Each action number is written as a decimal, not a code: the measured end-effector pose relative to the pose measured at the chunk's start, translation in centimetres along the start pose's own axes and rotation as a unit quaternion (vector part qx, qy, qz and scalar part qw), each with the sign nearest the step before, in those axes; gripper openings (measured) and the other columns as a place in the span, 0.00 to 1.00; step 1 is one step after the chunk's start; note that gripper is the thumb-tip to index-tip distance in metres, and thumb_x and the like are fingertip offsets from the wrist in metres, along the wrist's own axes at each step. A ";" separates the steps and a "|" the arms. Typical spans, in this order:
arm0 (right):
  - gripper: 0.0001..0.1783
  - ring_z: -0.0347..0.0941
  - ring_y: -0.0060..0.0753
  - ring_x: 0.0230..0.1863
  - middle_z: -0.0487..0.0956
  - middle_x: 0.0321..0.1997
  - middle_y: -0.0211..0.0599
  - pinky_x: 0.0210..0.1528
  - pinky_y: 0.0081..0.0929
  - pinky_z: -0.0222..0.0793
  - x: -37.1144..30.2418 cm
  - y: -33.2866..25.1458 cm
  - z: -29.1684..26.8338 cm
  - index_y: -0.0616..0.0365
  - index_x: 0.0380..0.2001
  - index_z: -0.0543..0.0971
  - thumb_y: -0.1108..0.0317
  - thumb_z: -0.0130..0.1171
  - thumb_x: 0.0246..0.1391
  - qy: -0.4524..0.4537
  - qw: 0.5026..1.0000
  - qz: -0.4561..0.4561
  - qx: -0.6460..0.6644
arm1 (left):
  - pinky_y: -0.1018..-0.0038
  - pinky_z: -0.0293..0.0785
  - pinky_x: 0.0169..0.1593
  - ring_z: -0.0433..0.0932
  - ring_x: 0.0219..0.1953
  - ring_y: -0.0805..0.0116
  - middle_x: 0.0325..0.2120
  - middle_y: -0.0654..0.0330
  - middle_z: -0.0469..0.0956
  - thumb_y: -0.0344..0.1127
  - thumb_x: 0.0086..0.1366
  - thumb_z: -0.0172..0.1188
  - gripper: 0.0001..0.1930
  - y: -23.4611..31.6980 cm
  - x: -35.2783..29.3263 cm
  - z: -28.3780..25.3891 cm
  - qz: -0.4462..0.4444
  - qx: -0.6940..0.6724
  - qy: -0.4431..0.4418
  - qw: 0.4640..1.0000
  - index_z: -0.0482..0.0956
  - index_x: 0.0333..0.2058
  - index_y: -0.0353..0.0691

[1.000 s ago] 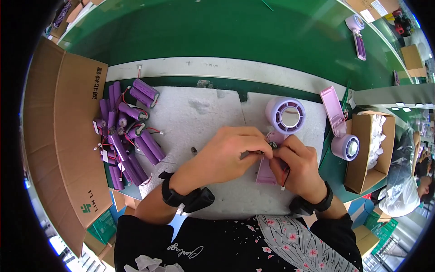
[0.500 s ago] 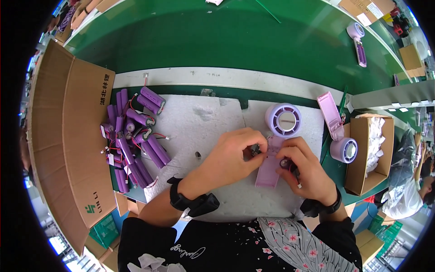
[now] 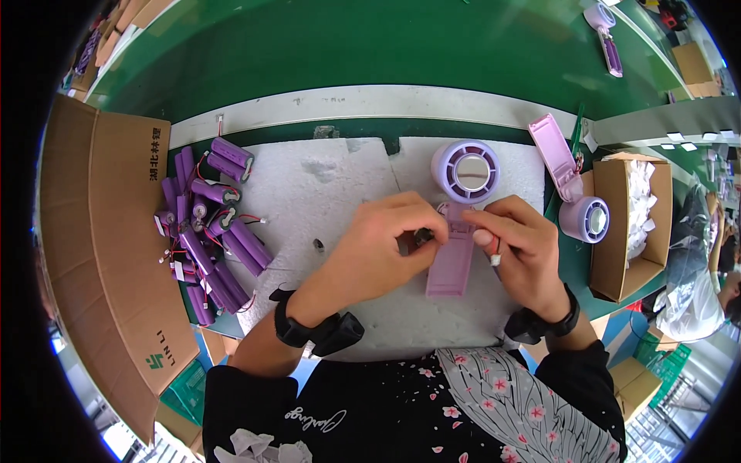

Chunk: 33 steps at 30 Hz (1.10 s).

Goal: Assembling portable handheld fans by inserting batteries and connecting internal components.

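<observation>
A lilac handheld fan lies on the white foam pad, its round head away from me and its open handle toward me. My left hand pinches a small dark part at the top of the handle. My right hand grips a slim tool with a red and white tip and rests its fingers on the handle's upper right edge.
A pile of purple battery cells with red wires lies left of the pad, beside a flat cardboard sheet. Another lilac fan lies to the right, next to an open carton of white bags. A green belt runs behind.
The fan's handle has come clear of my hands and now lies in plain sight. My hands have shifted up to the joint below the fan head.
</observation>
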State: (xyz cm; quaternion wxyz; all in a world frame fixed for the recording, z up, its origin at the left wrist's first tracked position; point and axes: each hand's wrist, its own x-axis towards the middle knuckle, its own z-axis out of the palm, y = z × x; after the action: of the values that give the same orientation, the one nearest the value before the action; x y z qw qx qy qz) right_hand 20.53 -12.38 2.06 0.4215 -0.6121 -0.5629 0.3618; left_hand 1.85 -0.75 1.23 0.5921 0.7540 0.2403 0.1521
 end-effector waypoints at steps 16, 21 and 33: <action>0.15 0.74 0.33 0.24 0.75 0.34 0.38 0.25 0.25 0.71 -0.9 1.0 -0.8 0.60 0.38 0.85 0.78 0.70 0.42 -0.011 0.963 -0.165 -0.212 | 0.65 0.71 0.31 0.75 0.26 0.56 0.25 0.54 0.76 0.38 0.61 0.67 0.12 -1.5 0.6 2.2 0.108 0.003 0.044 0.993 0.80 0.29 0.35; 0.11 0.73 0.29 0.26 0.74 0.34 0.37 0.25 0.22 0.68 -0.9 0.5 -0.9 0.61 0.36 0.85 0.77 0.70 0.46 -0.002 0.974 -0.103 -0.203 | 0.61 0.71 0.35 0.76 0.29 0.52 0.25 0.53 0.76 0.39 0.62 0.65 0.12 -2.4 1.0 2.7 0.107 -0.028 0.058 0.992 0.79 0.29 0.35; 0.12 0.71 0.26 0.27 0.74 0.34 0.35 0.27 0.21 0.65 -0.9 1.1 0.2 0.59 0.37 0.86 0.78 0.70 0.45 0.068 0.977 -0.060 -0.193 | 0.63 0.73 0.34 0.78 0.29 0.53 0.26 0.53 0.78 0.35 0.60 0.66 0.08 -1.9 1.3 1.5 0.099 -0.014 0.022 0.995 0.81 0.31 0.36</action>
State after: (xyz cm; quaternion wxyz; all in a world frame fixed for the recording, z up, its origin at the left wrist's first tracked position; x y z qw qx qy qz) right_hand 20.67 -13.26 0.89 0.3530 -0.6705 -0.6278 0.1780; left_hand 3.40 -0.88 -1.00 0.5792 0.7623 0.1752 0.2297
